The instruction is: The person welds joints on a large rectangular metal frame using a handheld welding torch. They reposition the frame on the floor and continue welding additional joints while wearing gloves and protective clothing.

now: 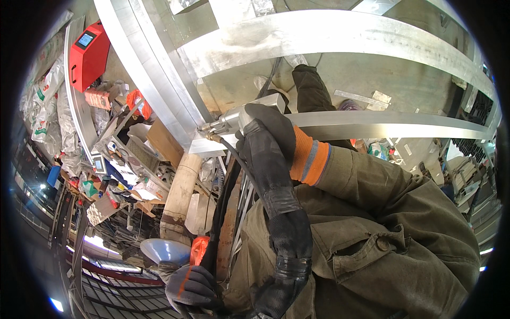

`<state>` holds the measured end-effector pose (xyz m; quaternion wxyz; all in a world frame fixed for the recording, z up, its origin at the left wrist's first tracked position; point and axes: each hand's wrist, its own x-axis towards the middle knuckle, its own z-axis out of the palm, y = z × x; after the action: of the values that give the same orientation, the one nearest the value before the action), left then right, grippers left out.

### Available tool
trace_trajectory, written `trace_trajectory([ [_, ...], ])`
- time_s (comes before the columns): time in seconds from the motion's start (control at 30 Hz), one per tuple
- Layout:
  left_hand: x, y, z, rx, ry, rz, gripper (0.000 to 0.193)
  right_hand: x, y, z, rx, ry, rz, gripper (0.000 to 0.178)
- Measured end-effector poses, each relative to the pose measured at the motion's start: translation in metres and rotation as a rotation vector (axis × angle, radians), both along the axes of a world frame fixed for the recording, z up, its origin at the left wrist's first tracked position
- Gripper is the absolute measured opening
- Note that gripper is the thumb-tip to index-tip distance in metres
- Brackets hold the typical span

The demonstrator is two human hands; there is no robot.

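My right hand (pixel 271 127), in a dark grey glove with an orange cuff, is wrapped round a silver handheld welding gun (pixel 234 118). The gun's nozzle points left and meets the corner where an aluminium crossbar (pixel 382 123) joins a wide upright aluminium profile (pixel 154 69). From the gun a thick cable (pixel 276 186), bound in black sleeve and tape, runs down across my front. Low on the left is my left hand (pixel 194 287), in a grey glove with an orange stripe. Its fingers are curled, and what they hold is hidden.
A red machine box (pixel 90 56) with a small screen stands at upper left. Cluttered cartons and plastic bags (pixel 53 106) lie below and beside it. A cardboard tube (pixel 180 191) and a pale blue dome (pixel 164 250) are near my left hand. A curved aluminium beam (pixel 340 37) crosses above.
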<state>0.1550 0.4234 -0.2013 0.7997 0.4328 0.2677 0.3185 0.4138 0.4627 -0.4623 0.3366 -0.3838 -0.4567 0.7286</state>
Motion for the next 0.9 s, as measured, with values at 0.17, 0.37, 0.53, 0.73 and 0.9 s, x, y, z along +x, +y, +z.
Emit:
trace_trajectory([
  [0.17,-0.005,-0.007,0.008,-0.053,0.051,-0.039,0.053,-0.006,-0.002,0.008,-0.569,0.175,-0.003,0.035],
  [0.37,-0.013,-0.017,0.014,-0.097,0.101,-0.076,0.033,-0.014,0.001,0.011,-0.663,0.284,-0.149,0.027],
  [0.53,-0.015,-0.02,0.017,-0.112,0.11,-0.085,0.029,-0.008,0.003,0.005,-0.147,0.024,-0.023,0.033],
  [0.73,-0.015,-0.018,0.015,-0.093,0.09,-0.093,0.028,-0.003,0.002,0.006,-0.196,0.093,-0.03,0.047],
  [0.9,-0.014,-0.019,0.014,-0.089,0.096,-0.042,0.027,-0.004,0.004,0.004,0.089,-0.065,-0.02,0.047],
])
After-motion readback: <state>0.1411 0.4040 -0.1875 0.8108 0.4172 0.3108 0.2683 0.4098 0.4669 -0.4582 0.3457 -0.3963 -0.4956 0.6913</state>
